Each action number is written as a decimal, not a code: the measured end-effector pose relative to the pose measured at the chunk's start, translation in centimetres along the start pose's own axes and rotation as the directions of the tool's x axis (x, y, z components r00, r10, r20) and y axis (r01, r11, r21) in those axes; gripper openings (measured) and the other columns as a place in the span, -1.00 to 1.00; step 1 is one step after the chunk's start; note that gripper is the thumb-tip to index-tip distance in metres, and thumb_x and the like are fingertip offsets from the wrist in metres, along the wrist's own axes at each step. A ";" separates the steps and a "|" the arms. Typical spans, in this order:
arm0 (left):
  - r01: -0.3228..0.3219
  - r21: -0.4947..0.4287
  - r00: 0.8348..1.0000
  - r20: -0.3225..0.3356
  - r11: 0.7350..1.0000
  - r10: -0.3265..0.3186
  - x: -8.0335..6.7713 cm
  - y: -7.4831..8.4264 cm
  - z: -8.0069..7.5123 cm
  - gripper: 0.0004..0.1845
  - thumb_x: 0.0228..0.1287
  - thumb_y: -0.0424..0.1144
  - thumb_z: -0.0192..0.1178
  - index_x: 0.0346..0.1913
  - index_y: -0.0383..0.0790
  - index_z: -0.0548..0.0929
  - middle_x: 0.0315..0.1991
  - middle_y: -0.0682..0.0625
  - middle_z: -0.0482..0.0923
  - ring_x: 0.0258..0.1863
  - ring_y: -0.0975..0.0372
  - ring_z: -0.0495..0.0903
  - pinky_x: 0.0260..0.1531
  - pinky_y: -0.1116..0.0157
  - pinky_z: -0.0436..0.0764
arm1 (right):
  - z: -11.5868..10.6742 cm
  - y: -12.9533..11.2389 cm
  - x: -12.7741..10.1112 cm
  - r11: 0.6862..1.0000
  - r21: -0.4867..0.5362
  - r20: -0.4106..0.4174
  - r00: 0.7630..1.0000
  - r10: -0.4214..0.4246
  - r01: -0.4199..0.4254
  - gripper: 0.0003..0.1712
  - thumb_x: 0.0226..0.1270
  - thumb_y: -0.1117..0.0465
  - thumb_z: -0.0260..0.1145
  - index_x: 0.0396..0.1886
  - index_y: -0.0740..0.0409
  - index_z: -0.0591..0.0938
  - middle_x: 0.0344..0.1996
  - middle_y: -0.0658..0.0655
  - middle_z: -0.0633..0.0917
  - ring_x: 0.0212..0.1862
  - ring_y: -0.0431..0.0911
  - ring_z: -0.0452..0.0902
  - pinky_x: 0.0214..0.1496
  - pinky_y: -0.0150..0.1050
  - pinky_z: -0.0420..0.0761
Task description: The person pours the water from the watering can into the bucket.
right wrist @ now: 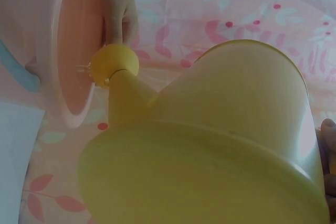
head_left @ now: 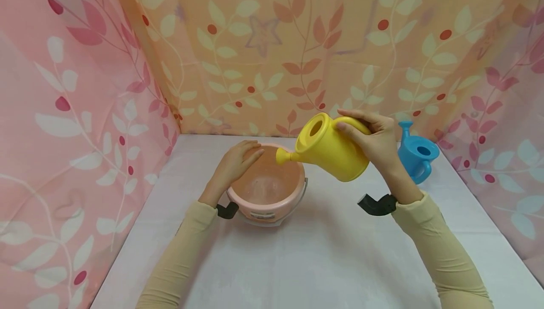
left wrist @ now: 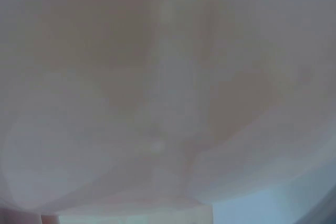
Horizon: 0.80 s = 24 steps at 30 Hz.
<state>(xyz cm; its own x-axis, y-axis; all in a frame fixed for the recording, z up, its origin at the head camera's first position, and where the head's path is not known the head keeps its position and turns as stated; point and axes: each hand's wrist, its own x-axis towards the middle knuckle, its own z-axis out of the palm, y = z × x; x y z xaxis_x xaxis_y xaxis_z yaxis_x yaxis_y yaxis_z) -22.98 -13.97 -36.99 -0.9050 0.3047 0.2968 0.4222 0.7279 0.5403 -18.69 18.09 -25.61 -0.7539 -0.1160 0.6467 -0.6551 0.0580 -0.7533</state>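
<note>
A pink bucket (head_left: 282, 200) stands upright on the table with its wire handle hanging down. My left hand (head_left: 234, 163) rests at the bucket's left rim, fingers fairly straight. My right hand (head_left: 379, 140) grips a yellow watering can (head_left: 335, 150) by its handle. The can is held above the table and tilted left, its spout's rose (head_left: 282, 156) over the right part of the bucket's opening. In the right wrist view, small clear streaks of water show at the rose (right wrist: 114, 65). Up close and blurred, the bucket's wall (left wrist: 173, 103) fills the left wrist view.
A blue watering can (head_left: 418, 155) stands at the back right of the table, behind my right wrist. The white table (head_left: 272, 271) is bounded by leaf-patterned cloth (head_left: 263, 63) at the back and both sides.
</note>
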 end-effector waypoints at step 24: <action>0.019 0.002 1.000 0.016 1.000 -0.019 0.1 0.0 0.0 -0.50 0.34 0.13 -0.01 0.17 -0.09 0.52 0.24 -0.01 0.41 0.27 0.09 0.33 0.27 0.05 0.30 | -0.3 0.1 0.0 0.995 -0.099 0.013 1.000 -0.020 0.021 -0.69 0.08 0.45 0.36 -0.11 0.35 0.66 -0.30 -0.08 0.74 -0.26 -0.17 0.62 -0.21 -0.48 0.60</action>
<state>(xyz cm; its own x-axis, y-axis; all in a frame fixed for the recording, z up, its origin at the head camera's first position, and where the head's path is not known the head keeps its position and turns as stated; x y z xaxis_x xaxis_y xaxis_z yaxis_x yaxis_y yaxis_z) -23.06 -13.94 -36.97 -0.9137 0.3003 0.2737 0.4046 0.7349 0.5443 -18.78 18.38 -25.59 -0.7401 -0.1299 0.6598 -0.6724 0.1533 -0.7241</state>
